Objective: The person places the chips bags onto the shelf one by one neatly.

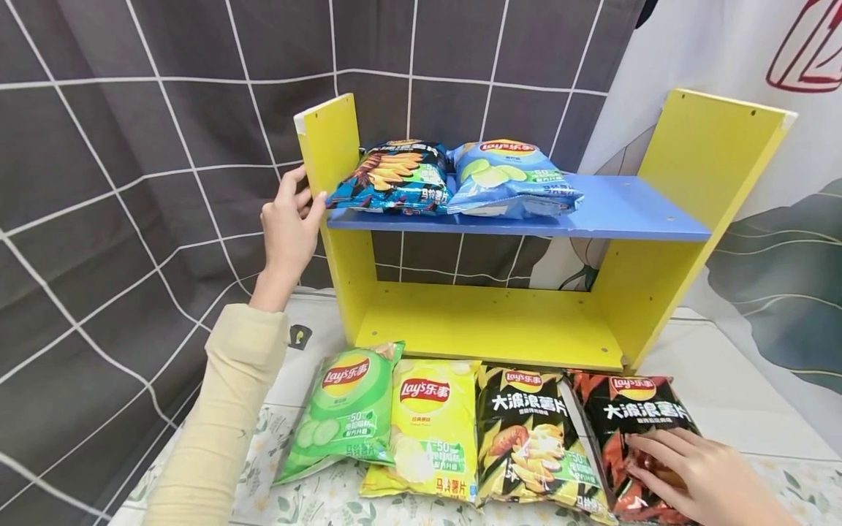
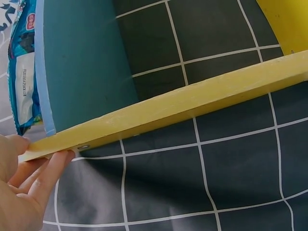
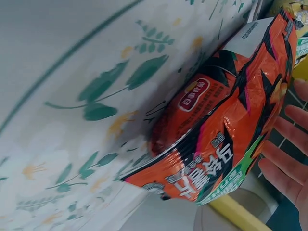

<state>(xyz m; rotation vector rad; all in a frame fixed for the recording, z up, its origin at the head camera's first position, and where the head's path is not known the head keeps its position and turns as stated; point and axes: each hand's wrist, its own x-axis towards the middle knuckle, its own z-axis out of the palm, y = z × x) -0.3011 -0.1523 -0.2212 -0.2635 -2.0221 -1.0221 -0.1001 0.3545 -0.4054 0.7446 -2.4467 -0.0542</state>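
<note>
My left hand [image 1: 292, 223] holds the upper left side board of the yellow and blue shelf [image 1: 487, 321], thumb on the front edge and fingers round the outer face; the left wrist view shows the same hand [image 2: 33, 180] on the yellow board [image 2: 168, 108]. My right hand [image 1: 697, 471] rests on the red and black chip bag [image 1: 641, 405] at the right end of the front row, fingers spread. In the right wrist view the fingers [image 3: 284, 159] lie relaxed along the face of that bag [image 3: 216, 130].
A dark blue bag [image 1: 401, 179] and a light blue bag [image 1: 506, 179] lie on the blue shelf board [image 1: 638, 208]. Green [image 1: 342, 409], yellow [image 1: 434, 431] and black [image 1: 536, 438] bags lie before the shelf on a flowered cloth [image 1: 263, 467]. A dark checked curtain [image 1: 131, 219] hangs behind.
</note>
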